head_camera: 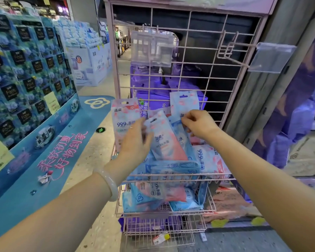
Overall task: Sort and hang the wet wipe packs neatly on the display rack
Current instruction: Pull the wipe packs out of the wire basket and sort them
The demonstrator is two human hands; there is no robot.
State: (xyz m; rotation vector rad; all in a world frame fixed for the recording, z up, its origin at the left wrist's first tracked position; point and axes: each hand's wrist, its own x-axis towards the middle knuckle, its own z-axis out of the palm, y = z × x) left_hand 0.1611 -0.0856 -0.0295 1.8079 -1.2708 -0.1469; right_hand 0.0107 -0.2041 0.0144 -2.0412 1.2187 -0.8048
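A pink wire display rack [198, 82] stands in front of me with a wire basket [164, 180] at its base. Several blue-and-pink wet wipe packs lie jumbled in the basket. My left hand [136, 140] holds a tilted pink-and-blue pack [164, 140] from its left side. My right hand [198, 124] pinches the top of a blue pack [182, 135] just behind it. Another pack [184, 102] stands upright behind my right hand. A larger pack [124, 117] leans at the basket's left. Two pink hooks [231, 50] with clear label holders [271, 57] stick out of the grid, bare.
A blue product display [25, 79] with dark boxes runs along the left. Purple packages [153, 91] are stacked behind the grid. A lower wire shelf [162, 231] sits beneath the basket. A grey pillar [273, 88] stands to the right of the rack.
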